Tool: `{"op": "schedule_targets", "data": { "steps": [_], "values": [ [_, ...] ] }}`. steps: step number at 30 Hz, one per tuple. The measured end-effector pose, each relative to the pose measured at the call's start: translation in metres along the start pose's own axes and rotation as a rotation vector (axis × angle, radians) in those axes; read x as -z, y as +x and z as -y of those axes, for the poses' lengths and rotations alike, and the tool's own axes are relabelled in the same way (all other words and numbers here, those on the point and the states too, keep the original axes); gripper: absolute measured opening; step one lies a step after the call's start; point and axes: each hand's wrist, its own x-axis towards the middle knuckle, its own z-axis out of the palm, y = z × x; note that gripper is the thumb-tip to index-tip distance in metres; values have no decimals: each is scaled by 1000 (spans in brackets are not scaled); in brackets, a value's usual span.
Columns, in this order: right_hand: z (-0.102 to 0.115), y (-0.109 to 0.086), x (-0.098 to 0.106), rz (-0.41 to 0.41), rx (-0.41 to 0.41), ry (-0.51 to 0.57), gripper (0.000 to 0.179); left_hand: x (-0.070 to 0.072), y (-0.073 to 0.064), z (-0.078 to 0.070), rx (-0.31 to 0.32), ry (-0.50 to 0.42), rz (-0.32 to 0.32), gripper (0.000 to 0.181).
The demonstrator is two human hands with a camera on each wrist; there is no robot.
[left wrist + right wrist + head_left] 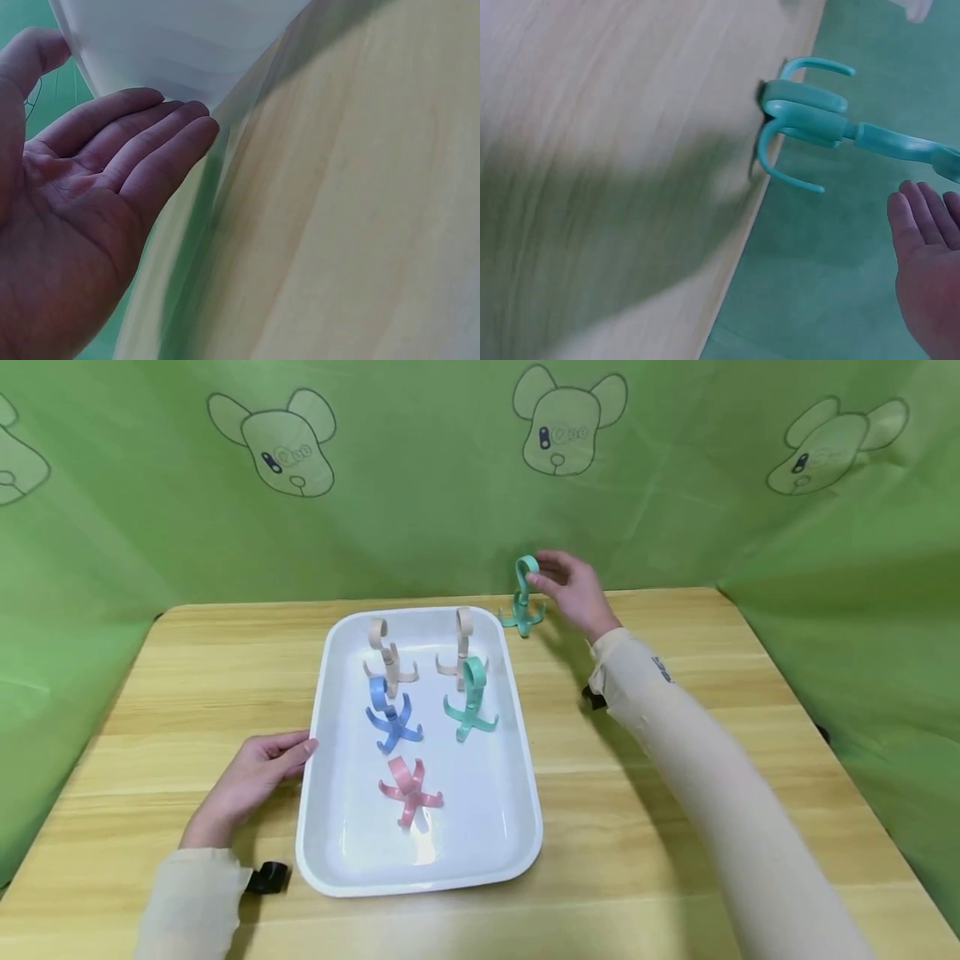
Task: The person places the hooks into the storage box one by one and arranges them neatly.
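A green pronged hook hanger [522, 602] stands at the table's back edge, outside the tray. My right hand [573, 589] is at its top loop, thumb against the near side and fingers behind, pinching it. Its prongs rest on the wood in the right wrist view. My left hand [258, 777] touches the left side of the white tray [309, 810], thumb at the rim and straight fingers [165, 150] along the outer wall. Inside the tray stand two beige hangers [392, 668], a blue one [393, 727], another green one [470, 714] and a pink one [408, 793].
A light wooden table [637, 860] carries the tray. Behind and at both sides hangs a green cloth [420, 527] printed with animal heads. Black wrist straps [268, 877] show beneath the sleeves.
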Motion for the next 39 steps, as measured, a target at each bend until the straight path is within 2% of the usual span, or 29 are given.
{"op": "schedule_targets", "data": {
  "steps": [7,12,18,21,27,30,39],
  "values": [
    [-5,9,-5,-20,12,25,53,0,0,-1,-8,5,-2,53],
    [-8,14,-6,-2,10,84,49,-1,2,0,-12,-3,2,53],
    [-16,17,-6,41,-13,278,47,-1,3,3,-10,-12,1,53],
    [-18,17,-8,46,-21,335,48,-1,3,4,-9,-13,-2,53],
    [-17,16,-8,47,-39,348,50,-1,2,4,-12,-20,-6,53],
    [-15,14,-6,48,-41,322,51,-1,2,3,-14,-20,-7,52],
    [-4,1,1,61,9,276,52,-1,1,2,-21,-31,-4,49]
  ]
}}
